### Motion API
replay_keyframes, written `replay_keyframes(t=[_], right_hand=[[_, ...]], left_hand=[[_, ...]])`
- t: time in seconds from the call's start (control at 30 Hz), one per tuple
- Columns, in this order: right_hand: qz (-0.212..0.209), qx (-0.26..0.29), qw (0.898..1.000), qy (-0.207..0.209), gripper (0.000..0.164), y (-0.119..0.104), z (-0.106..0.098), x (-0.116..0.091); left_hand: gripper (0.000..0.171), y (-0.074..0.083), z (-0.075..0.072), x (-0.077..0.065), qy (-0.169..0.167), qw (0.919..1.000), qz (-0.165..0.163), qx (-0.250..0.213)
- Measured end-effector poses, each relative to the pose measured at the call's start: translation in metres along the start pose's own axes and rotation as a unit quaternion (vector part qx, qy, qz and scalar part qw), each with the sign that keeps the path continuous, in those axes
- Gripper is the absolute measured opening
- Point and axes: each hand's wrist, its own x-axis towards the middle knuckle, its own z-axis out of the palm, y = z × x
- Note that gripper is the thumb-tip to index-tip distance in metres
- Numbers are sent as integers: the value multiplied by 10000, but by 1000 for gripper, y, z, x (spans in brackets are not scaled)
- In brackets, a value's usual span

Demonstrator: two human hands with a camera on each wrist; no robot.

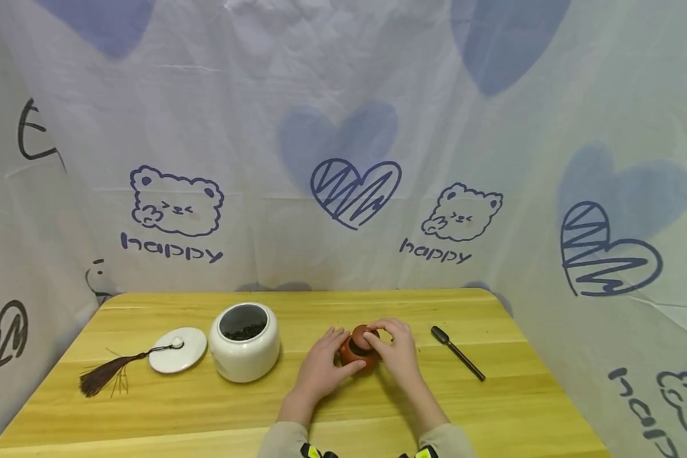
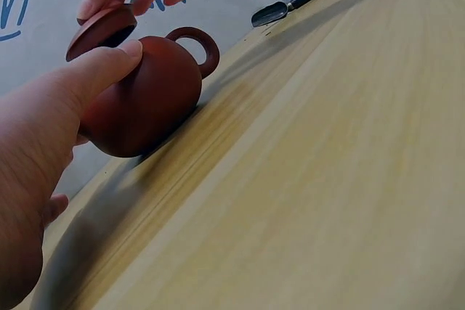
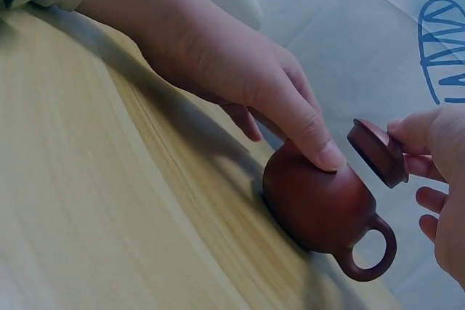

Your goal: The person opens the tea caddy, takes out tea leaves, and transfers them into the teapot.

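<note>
A small reddish-brown clay teapot (image 1: 369, 364) stands on the wooden table, its loop handle (image 2: 211, 52) visible in both wrist views. My left hand (image 1: 320, 367) holds the pot's body, the thumb lying on its upper side near the opening and the other fingers around the far side. Just above the opening, my right hand (image 1: 399, 356) pinches the matching lid (image 3: 374, 152). The lid is tilted and apart from the pot in the wrist views. What is inside the teapot cannot be seen.
Left of the hands stands a white jar (image 1: 243, 356) with dark leaf-like contents. Its white lid (image 1: 186, 356), with a dark tassel (image 1: 104, 376), lies farther left. A black scoop (image 1: 459, 354) lies to the right. A patterned cloth (image 1: 263, 127) hangs behind the table.
</note>
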Motion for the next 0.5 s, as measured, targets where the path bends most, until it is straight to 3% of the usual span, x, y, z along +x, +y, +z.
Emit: replay_keyframes(t=[0.27, 0.5], right_hand=[[4, -37, 10000, 45, 14, 7, 1, -1], [-270, -107, 9996, 59, 13, 11, 5, -1]], left_hand=[[77, 1, 2, 2, -51, 10000, 25, -54], [76, 0, 4, 1, -11, 9999, -51, -152]])
